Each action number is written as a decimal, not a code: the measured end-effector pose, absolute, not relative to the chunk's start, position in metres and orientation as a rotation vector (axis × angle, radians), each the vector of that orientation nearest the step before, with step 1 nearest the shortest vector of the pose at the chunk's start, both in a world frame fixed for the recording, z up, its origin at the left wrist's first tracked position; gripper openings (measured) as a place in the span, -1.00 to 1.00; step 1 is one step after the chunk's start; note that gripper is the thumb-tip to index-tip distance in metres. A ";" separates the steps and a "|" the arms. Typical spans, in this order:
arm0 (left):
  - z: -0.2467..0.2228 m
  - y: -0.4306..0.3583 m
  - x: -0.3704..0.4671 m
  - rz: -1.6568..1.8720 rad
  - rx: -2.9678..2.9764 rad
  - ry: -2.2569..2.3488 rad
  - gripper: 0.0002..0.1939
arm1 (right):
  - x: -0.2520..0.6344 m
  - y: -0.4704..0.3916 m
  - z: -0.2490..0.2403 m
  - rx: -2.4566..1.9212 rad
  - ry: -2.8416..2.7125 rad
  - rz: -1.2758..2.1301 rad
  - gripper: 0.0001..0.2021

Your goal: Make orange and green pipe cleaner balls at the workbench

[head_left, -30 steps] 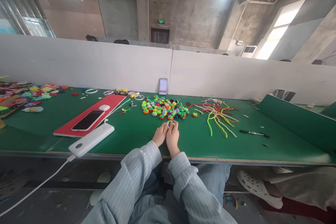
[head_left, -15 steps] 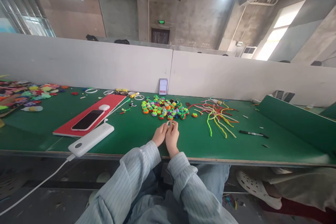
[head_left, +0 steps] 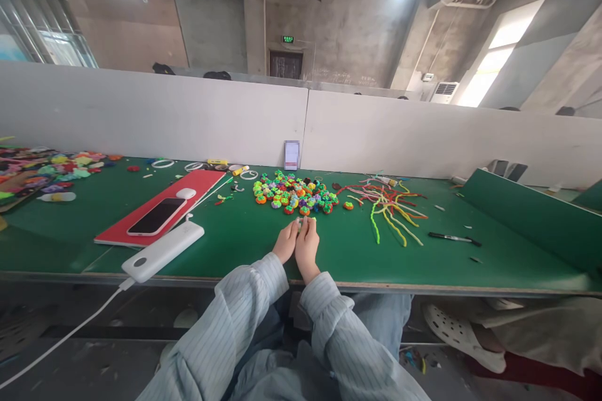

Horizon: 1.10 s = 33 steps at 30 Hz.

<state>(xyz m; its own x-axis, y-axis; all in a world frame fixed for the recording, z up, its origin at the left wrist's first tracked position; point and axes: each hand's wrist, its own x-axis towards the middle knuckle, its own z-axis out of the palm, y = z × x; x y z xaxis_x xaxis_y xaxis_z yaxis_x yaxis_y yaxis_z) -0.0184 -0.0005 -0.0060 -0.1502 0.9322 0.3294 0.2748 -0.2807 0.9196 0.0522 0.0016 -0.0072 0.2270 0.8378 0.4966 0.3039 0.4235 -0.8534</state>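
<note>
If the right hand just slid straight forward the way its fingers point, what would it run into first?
Most likely the pile of small colourful balls just beyond the right hand, which pinches a tiny piece together with the left hand. Depth is hard to judge.

Green table (head_left: 244,241), red mat (head_left: 162,203), striped grey-blue sleeves (head_left: 244,319)

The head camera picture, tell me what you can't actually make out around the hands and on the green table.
- Small piece pinched between left hand and right hand: head view, mostly hidden by the fingertips, too small to identify.
- Standing phone at the divider: screen content too small to read.
- Colourful items at far left: cut off by the picture edge.
- White cable from the power bank: its far end leaves the picture.
</note>
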 end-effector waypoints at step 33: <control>-0.003 -0.005 -0.020 1.571 1.526 1.552 -0.63 | 0.052 -0.003 0.000 -1.053 -1.396 0.707 -0.56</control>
<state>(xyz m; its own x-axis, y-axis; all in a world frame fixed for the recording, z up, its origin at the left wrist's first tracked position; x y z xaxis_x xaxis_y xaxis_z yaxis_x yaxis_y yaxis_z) -0.0201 -0.0052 -0.0031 -0.2840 0.8820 0.3761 0.3655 -0.2631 0.8929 0.0523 -0.0031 0.0003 0.0978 0.8977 0.4297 0.1848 0.4078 -0.8941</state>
